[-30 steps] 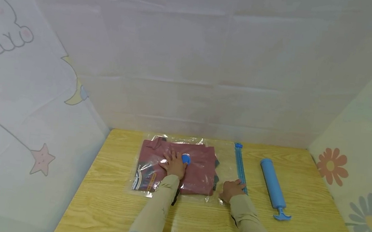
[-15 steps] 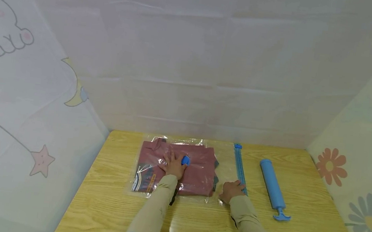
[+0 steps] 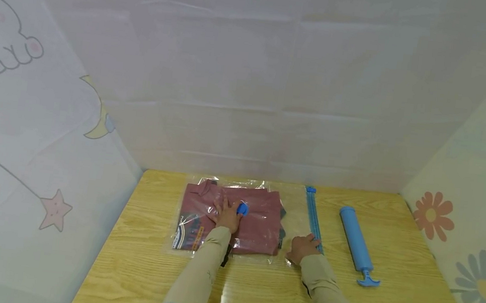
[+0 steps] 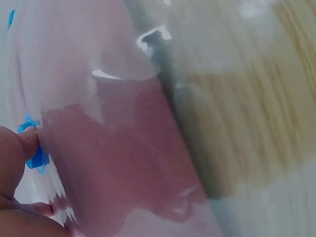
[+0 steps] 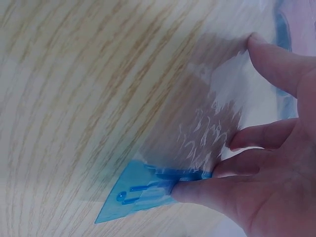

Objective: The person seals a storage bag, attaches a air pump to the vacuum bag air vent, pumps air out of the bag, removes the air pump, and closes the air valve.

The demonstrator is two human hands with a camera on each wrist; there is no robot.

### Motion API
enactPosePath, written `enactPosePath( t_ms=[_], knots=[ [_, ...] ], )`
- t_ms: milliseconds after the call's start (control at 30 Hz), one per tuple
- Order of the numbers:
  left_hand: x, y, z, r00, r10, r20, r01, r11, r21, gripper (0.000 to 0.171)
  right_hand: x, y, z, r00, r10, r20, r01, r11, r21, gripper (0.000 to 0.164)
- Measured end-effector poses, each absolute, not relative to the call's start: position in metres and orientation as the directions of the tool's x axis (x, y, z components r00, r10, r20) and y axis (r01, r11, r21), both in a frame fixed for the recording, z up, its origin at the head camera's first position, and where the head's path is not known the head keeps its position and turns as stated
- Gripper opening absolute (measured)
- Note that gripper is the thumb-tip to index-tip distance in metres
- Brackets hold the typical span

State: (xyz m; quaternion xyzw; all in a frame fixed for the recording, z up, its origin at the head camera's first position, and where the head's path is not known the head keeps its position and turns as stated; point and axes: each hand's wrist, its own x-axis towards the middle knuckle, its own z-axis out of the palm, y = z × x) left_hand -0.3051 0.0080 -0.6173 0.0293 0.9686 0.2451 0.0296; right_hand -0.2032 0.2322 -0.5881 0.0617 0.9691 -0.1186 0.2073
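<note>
A clear plastic storage bag (image 3: 292, 212) lies flat on the table with a folded dark-red garment (image 3: 261, 231) inside. My left hand (image 3: 227, 217) rests on the bag with its fingers spread over the garment. Its thumb touches the round blue valve cap (image 3: 243, 209), which also shows beside the thumb in the left wrist view. At the bag's right end runs a blue zip strip (image 3: 313, 212). My right hand (image 5: 266, 148) presses on the strip's near end and the clear film, its fingertips apart in the right wrist view.
A blue hand pump (image 3: 357, 242) with a T-shaped handle lies to the right of the bag. A blue slider (image 3: 311, 190) sits at the strip's far end. Behind the wooden table (image 3: 143, 280) stands a pale wall (image 3: 231, 95), with printed side walls left and right.
My left wrist and forearm have shifted slightly to the left, with the fingers still on the bag by the cap. My right hand and the pump stay in place.
</note>
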Motion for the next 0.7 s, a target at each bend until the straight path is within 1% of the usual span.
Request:
enactPosePath(
  t_ms=[333, 500, 700],
  knots=[
    [-0.305, 0.01, -0.619, -0.999, 0.05, -0.019, 0.035, 0.879, 0.475, 0.048, -0.203, 0.234, -0.594, -0.913, 0.063, -0.402, 0.159, 0.964, -0.211, 0.03],
    [-0.305, 0.01, -0.621, -0.999, 0.04, -0.019, 0.027, 0.881, 0.472, 0.048, -0.2, 0.232, -0.59, -0.911, 0.075, -0.405, 0.177, 0.959, -0.221, 0.03],
    [-0.305, 0.009, -0.618, -0.998, 0.06, -0.005, 0.05, 0.881, 0.47, 0.048, -0.2, 0.231, -0.584, -0.908, 0.066, -0.413, 0.166, 0.963, -0.213, 0.032]
  ],
)
